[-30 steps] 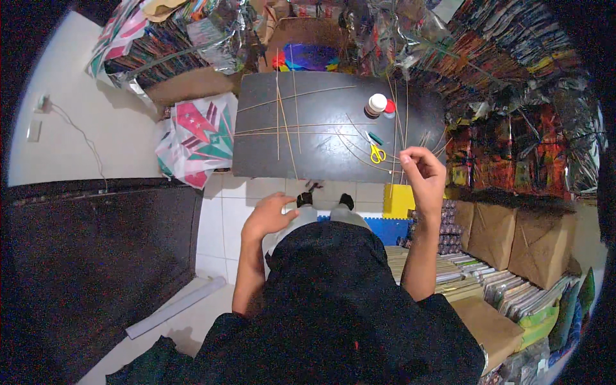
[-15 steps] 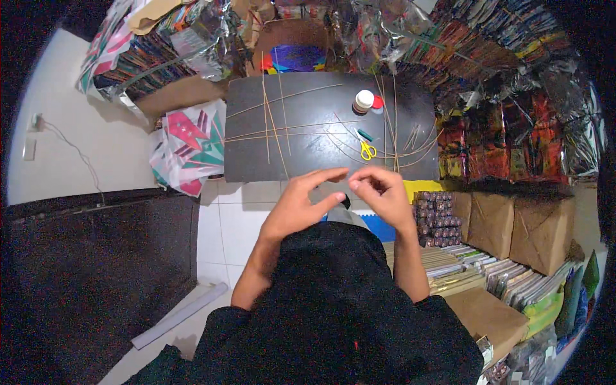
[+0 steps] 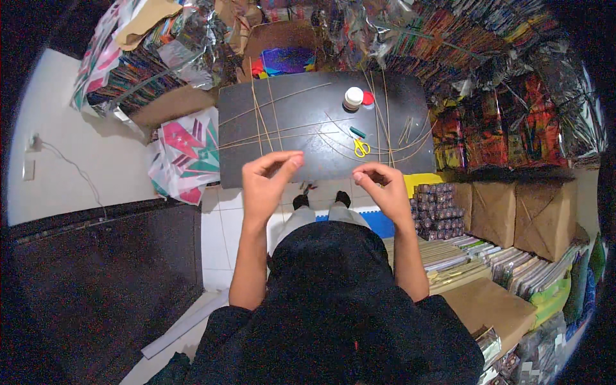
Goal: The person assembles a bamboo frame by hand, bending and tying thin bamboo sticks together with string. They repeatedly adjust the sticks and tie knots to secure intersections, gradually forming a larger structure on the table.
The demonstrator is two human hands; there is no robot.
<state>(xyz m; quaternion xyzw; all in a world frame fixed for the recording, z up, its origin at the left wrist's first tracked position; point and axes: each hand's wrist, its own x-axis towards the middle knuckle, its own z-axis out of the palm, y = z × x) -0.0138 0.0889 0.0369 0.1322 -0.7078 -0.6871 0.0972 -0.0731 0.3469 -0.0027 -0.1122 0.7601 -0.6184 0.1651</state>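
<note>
Over the near edge of the dark table (image 3: 308, 168), my left hand (image 3: 264, 186) and my right hand (image 3: 387, 192) are held apart in the air. Each has its thumb and fingertips pressed together in a pinch; anything between them is too thin or small to make out. Beyond them lie several long thin sticks (image 3: 276, 132), some crossing and some bent in curves. Yellow-handled scissors (image 3: 361, 149) rest near my right hand, with a small dark green object (image 3: 357, 132) just past them. Farther back stands a white-capped jar (image 3: 353, 97) beside a red lid (image 3: 367, 98).
A folded pink, green and white sheet (image 3: 187, 154) leans at the table's left. Stacks of packets (image 3: 462, 45) line the back and right. Brown wrapped boxes (image 3: 545, 215) and flat stacks (image 3: 443, 260) stand on my right. A dark panel (image 3: 109, 263) is on my left.
My hands were close together with fingertips almost meeting. Now they are apart: the left has moved left and its fingers have closed into a pinch. My view has shifted slightly.
</note>
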